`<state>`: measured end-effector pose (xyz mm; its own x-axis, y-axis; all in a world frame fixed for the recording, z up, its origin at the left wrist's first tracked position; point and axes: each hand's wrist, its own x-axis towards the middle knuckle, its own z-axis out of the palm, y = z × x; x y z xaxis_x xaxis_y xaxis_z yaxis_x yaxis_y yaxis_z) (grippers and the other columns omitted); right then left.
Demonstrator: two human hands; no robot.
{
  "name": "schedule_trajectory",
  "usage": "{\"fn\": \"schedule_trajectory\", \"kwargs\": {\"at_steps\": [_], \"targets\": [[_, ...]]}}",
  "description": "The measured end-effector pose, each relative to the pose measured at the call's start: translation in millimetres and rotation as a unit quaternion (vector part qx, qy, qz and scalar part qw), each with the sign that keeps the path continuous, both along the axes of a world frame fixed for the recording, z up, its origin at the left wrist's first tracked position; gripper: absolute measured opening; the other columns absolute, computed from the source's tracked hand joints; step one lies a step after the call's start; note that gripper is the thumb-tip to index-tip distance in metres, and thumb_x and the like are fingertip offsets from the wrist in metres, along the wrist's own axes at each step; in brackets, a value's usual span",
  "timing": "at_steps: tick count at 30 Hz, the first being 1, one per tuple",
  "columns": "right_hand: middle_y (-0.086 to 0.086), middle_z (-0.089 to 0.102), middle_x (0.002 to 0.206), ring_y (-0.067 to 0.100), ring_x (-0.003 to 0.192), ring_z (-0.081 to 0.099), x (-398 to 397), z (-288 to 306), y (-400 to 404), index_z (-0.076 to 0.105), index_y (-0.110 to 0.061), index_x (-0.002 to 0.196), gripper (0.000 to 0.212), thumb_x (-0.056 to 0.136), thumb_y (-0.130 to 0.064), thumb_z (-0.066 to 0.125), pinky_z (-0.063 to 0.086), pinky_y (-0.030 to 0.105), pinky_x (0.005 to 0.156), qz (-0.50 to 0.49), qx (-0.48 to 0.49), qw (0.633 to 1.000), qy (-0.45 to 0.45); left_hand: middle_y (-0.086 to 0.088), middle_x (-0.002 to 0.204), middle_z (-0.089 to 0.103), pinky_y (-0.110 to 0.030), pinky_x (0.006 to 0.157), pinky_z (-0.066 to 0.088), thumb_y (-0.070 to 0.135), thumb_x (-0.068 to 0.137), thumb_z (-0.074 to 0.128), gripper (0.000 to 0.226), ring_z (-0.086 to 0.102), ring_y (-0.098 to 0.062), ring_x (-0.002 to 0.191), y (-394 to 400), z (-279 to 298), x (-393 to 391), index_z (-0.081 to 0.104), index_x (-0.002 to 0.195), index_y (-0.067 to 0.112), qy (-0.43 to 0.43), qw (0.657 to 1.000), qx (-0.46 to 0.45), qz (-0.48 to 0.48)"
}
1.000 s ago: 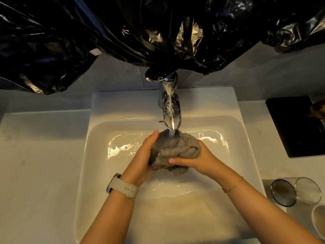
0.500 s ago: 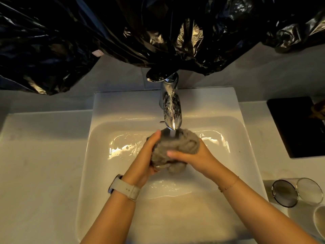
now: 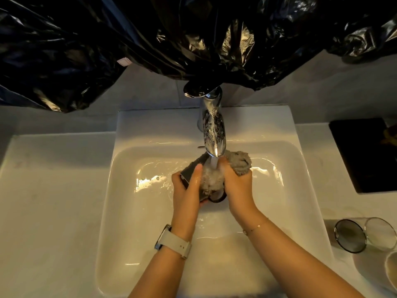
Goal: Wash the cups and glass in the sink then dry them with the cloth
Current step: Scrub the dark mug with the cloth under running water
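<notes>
Both hands are over the sink (image 3: 150, 130), right under the tap (image 3: 213, 134). The water stream lands between them.

Left hand (image 3: 187, 190): fingers curled round a dark cup (image 3: 190, 174), thumb laid straight up its near side. The cup lies tilted, its rim showing dark just below the hands. Fingertips are hidden behind the cup.

Right hand (image 3: 238, 186): fingers closed tight together, gripping the grey cloth (image 3: 240, 163). One bunch of cloth sticks out above the knuckles; the wet part is pressed against the cup, between the two hands. Cannot tell whether the cloth goes inside the cup.

Cup and cloth are held clear of the sink floor, directly in the stream.

Well to the right of the right hand, on the counter (image 3: 53, 201): a clear glass (image 3: 365, 235) on its side, mouth facing the sink. Just past it, at the frame edge, part of a pale cup (image 3: 391, 271).

Watch (image 3: 174, 244) on the left wrist, thin bracelet (image 3: 256, 226) on the right. Black plastic sheet (image 3: 150, 39) hangs behind the tap.
</notes>
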<state>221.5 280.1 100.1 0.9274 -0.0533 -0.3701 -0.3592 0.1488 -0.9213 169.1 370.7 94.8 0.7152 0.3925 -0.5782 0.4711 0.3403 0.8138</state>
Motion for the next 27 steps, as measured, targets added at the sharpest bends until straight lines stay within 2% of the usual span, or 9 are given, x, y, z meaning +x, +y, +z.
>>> {"fn": "schedule_trajectory", "kwargs": {"at_steps": [3, 5, 7, 13, 17, 20, 23, 25, 27], "targets": [[0.002, 0.075, 0.090, 0.015, 0.087, 0.071, -7.5, 0.5, -15.4, 0.070, -0.010, 0.098, 0.016, 0.083, -0.011, 0.074, 0.058, 0.027, 0.074, 0.100, 0.051, 0.994, 0.006, 0.000, 0.110, 0.071, -0.033, 0.075, 0.060, 0.057, 0.082, 0.067, 0.047, 0.072, -0.015, 0.095, 11.0, -2.1, 2.5, 0.050, 0.115, 0.028, 0.000, 1.000, 0.000, -0.002], [-0.004, 0.077, 0.087, 0.010, 0.085, 0.072, -6.5, 3.4, -30.5, 0.068, -0.014, 0.103, 0.028, 0.079, -0.002, 0.073, 0.057, 0.023, 0.070, 0.198, 0.034, 0.980, 0.012, -0.002, 0.115, 0.071, -0.042, 0.085, 0.060, 0.067, 0.073, 0.069, 0.068, 0.071, -0.018, 0.100, 20.2, -2.6, 3.9, 0.051, 0.124, 0.026, 0.009, 0.999, -0.025, -0.025], [-0.010, 0.076, 0.085, 0.005, 0.083, 0.071, -1.9, 5.2, -33.6, 0.067, -0.018, 0.103, 0.034, 0.076, 0.002, 0.075, 0.055, 0.018, 0.068, 0.226, 0.003, 0.974, 0.014, -0.001, 0.116, 0.069, -0.044, 0.087, 0.060, 0.067, 0.069, 0.066, 0.071, 0.070, -0.019, 0.102, 18.9, -2.2, 1.5, 0.049, 0.124, 0.026, 0.014, 0.999, -0.028, -0.035], [0.000, 0.074, 0.081, 0.015, 0.080, 0.070, 2.1, -3.3, 0.2, 0.070, -0.019, 0.082, 0.006, 0.081, -0.020, 0.077, 0.057, 0.028, 0.073, 0.038, -0.039, 0.998, 0.031, 0.003, 0.110, 0.069, -0.025, 0.065, 0.056, 0.057, 0.085, 0.062, 0.044, 0.070, -0.013, 0.097, 1.3, -2.3, -2.4, 0.046, 0.115, 0.028, 0.012, 1.000, 0.007, -0.007], [0.003, 0.075, 0.094, 0.018, 0.092, 0.071, -2.8, -0.5, -21.6, 0.070, -0.017, 0.097, 0.020, 0.080, -0.007, 0.073, 0.057, 0.029, 0.080, 0.181, 0.044, 0.982, 0.035, -0.001, 0.114, 0.070, -0.026, 0.061, 0.054, 0.059, 0.086, 0.064, 0.054, 0.071, -0.019, 0.100, 13.3, -7.1, -5.7, 0.046, 0.125, 0.026, 0.012, 1.000, -0.028, 0.004], [0.002, 0.075, 0.097, 0.017, 0.094, 0.071, -0.8, 0.5, -25.5, 0.068, -0.019, 0.100, 0.033, 0.073, -0.004, 0.078, 0.057, 0.026, 0.079, 0.228, 0.015, 0.973, 0.037, -0.005, 0.121, 0.069, -0.029, 0.055, 0.055, 0.071, 0.075, 0.066, 0.076, 0.072, -0.023, 0.102, 19.1, -13.5, -8.7, 0.049, 0.133, 0.026, 0.015, 0.998, -0.054, -0.036], [0.002, 0.075, 0.086, 0.017, 0.084, 0.072, 5.3, 3.3, -13.4, 0.071, -0.018, 0.086, 0.017, 0.074, -0.012, 0.080, 0.057, 0.028, 0.073, 0.154, -0.024, 0.988, 0.022, 0.001, 0.112, 0.072, -0.044, 0.074, 0.062, 0.067, 0.078, 0.067, 0.070, 0.073, -0.019, 0.098, 26.7, -10.2, -10.2, 0.050, 0.130, 0.023, 0.034, 0.991, -0.065, -0.110], [0.000, 0.075, 0.083, 0.015, 0.080, 0.072, 12.0, 5.1, -10.3, 0.070, -0.019, 0.083, 0.011, 0.077, -0.018, 0.079, 0.056, 0.027, 0.071, 0.146, -0.030, 0.989, 0.006, 0.000, 0.097, 0.073, -0.051, 0.087, 0.058, 0.060, 0.078, 0.070, 0.061, 0.074, -0.019, 0.089, 36.0, -8.7, -9.4, 0.051, 0.113, 0.014, 0.051, 0.983, -0.061, -0.163], [-0.004, 0.074, 0.084, 0.011, 0.082, 0.071, 16.7, 9.8, -9.6, 0.069, -0.021, 0.088, 0.011, 0.080, -0.021, 0.077, 0.056, 0.023, 0.072, 0.203, -0.036, 0.979, 0.003, -0.003, 0.095, 0.072, -0.045, 0.090, 0.057, 0.055, 0.076, 0.074, 0.057, 0.072, -0.016, 0.086, 46.4, -6.0, -5.8, 0.049, 0.103, 0.012, 0.042, 0.977, -0.064, -0.201]]}}
